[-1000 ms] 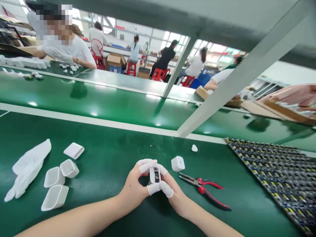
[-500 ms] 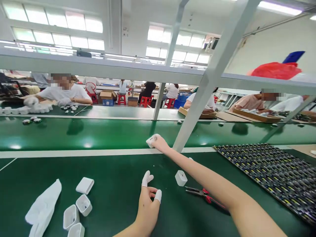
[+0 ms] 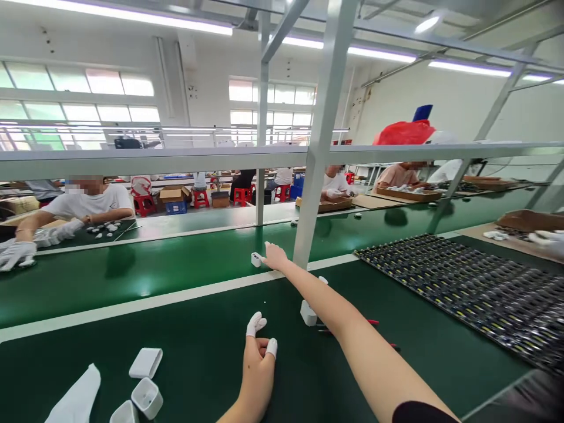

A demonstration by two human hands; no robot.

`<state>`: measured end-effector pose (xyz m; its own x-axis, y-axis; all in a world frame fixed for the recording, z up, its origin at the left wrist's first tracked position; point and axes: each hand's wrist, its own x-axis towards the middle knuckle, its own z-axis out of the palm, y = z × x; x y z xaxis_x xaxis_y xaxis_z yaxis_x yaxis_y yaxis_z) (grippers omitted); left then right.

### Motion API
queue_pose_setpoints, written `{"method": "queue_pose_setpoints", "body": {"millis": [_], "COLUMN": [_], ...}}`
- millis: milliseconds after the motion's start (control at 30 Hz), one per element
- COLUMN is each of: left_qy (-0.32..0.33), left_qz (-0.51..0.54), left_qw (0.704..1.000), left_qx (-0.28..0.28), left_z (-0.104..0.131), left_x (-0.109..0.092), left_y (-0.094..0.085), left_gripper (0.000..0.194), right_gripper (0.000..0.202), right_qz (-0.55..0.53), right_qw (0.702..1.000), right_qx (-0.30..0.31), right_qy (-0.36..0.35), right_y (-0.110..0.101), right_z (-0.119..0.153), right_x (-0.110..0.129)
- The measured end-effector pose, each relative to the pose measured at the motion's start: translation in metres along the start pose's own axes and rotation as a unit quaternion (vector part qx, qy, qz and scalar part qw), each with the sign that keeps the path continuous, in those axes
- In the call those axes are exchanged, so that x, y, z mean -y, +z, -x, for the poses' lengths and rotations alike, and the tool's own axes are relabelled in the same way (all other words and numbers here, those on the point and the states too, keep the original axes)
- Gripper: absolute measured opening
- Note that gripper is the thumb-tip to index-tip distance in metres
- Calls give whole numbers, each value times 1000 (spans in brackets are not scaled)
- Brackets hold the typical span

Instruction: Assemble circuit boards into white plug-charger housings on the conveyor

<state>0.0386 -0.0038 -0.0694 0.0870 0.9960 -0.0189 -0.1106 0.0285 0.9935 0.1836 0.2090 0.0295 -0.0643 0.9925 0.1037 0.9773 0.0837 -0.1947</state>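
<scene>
item 1: small white housing (image 3: 256, 259), one, apparently resting on the green belt (image 3: 185, 255), past the pale rail (image 3: 141, 304); dark detail at its top, too small to read.

handling, as judged: light in the hand, stiff-walled, smooth and apt to slip or skid if nudged; shell sturdy, anything inside likely more delicate. best hold: thumb and finger low on two opposite side walls, away from the dark top.

item 2: right hand (image 3: 276, 257), arm stretched over the belt; thumb and fingers parted, thumb side close against the housing (contact or a narrow gap, cannot tell); no grip on it shows.

item 3: left hand (image 3: 259, 361), above the dark green bench (image 3: 198, 358); white covers on the fingertips, thumb and finger apart, nothing between them.

item 4: open white shells, two, lower left, one (image 3: 147, 399) and one cut by the frame edge (image 3: 124, 413); hollow, thin at the rim, best pinched by the outer walls.

item 5: flatter white shell (image 3: 145, 363), just beyond these, lying on its side
</scene>
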Motion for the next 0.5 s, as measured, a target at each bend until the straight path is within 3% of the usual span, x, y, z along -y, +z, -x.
{"method": "queue_pose_setpoints", "body": {"millis": [100,200,300,400,500], "left_qy": [17,45,112,206,279], "left_qz": [2,-22,-86,-168,-213], "left_qw": [1000,999,990,963,931], "left_qx": [-3,5,22,51,96], "left_z": [1,5,12,24,45], "left_x": [2,3,1,-6,-31], "left_y": [-1,-2,-4,-3,6], "left_gripper": [57,55,50,46,40], "right_gripper": [35,37,42,46,43], "right_qz": [56,81,77,67,49], "right_qw": [993,977,958,936,923], "right_qx": [-22,-36,-51,-61,-80], "right_qy": [-101,-194,-272,-340,-374], "right_y": [-18,-25,-25,-27,-44], "right_z": [22,66,129,196,257], "right_x": [-8,-18,-29,-43,-52]}}
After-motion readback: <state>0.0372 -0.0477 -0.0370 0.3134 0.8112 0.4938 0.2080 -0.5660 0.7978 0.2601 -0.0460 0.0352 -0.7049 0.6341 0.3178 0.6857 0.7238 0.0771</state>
